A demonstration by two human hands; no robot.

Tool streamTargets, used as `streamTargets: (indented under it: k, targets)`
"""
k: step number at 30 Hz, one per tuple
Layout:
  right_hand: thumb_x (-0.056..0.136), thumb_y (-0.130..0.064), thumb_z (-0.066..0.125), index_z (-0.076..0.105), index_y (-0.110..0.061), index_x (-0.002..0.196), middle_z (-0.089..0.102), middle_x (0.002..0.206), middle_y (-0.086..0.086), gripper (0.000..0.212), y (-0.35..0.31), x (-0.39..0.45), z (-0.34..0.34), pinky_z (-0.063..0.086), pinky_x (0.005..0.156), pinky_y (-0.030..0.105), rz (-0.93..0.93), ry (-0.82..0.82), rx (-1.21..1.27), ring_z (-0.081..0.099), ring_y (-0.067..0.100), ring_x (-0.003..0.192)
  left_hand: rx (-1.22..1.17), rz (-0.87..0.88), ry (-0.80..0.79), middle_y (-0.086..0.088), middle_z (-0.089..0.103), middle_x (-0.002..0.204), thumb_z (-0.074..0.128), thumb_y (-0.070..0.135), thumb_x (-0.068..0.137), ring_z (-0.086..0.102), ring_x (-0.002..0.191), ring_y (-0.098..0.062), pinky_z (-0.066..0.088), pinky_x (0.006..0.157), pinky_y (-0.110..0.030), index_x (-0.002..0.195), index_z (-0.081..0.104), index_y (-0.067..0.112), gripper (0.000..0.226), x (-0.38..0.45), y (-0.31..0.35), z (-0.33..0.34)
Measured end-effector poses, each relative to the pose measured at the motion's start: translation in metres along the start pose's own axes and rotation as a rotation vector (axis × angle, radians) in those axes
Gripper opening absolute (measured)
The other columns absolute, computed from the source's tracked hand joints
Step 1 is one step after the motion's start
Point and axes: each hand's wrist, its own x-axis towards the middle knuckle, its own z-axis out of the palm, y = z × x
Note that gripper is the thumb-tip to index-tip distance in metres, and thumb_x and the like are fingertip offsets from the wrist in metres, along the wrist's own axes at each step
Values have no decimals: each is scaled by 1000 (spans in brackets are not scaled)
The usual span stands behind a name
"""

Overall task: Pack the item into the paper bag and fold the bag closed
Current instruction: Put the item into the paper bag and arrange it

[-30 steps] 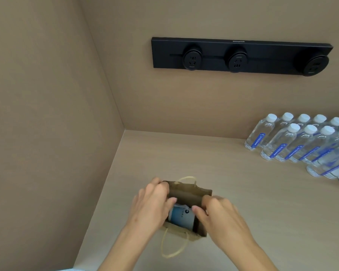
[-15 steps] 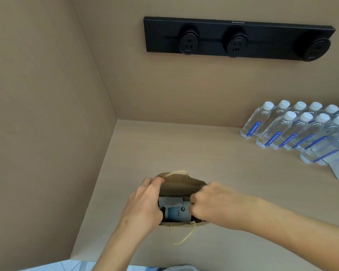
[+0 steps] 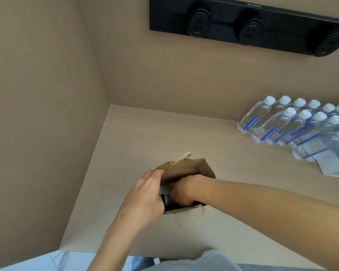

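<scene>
A small brown paper bag (image 3: 186, 170) with cream rope handles stands open on the beige counter (image 3: 145, 137) near the left wall. My left hand (image 3: 145, 194) grips the bag's left rim. My right hand (image 3: 186, 189) is pushed down into the bag's mouth, fingers hidden inside. Only a sliver of the white and blue item (image 3: 165, 198) shows between my hands; I cannot tell whether the right hand holds it.
Several clear water bottles (image 3: 282, 124) with white caps stand in rows at the back right. A white box corner (image 3: 333, 163) lies beside them. A black socket strip (image 3: 249, 26) is mounted on the back wall. The counter's front edge lies just below the bag.
My right hand has gone deeper into the bag and now covers most of the item. The view has tilted down and closer. The left hand stays on the rim.
</scene>
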Motion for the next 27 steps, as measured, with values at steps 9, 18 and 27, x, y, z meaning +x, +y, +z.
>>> streamTargets:
  k: [9,18,27]
  targets:
    - [99,-22,32,51,-10,132,54,136,12,39,3,-4,-3,35,106,42,-101,110,-33,47,31,126,-22,28,-41,-3,48,142,41,1,77,49,123,-34,47,96,-42,142,38,26,70,9,-3,-5]
    - [89,-14,58,58,-15,125,54,134,4,36,4,-12,-3,44,101,40,-313,225,-307,49,25,123,-29,21,-57,0,44,147,41,-1,77,44,128,-30,45,97,-37,146,33,27,75,7,-7,-7]
    - [87,-3,53,63,-11,105,65,109,8,22,-13,-3,-10,50,85,39,-227,192,173,59,28,93,-30,14,-42,0,43,146,40,0,78,46,128,-29,46,96,-39,146,33,26,73,7,-10,-6]
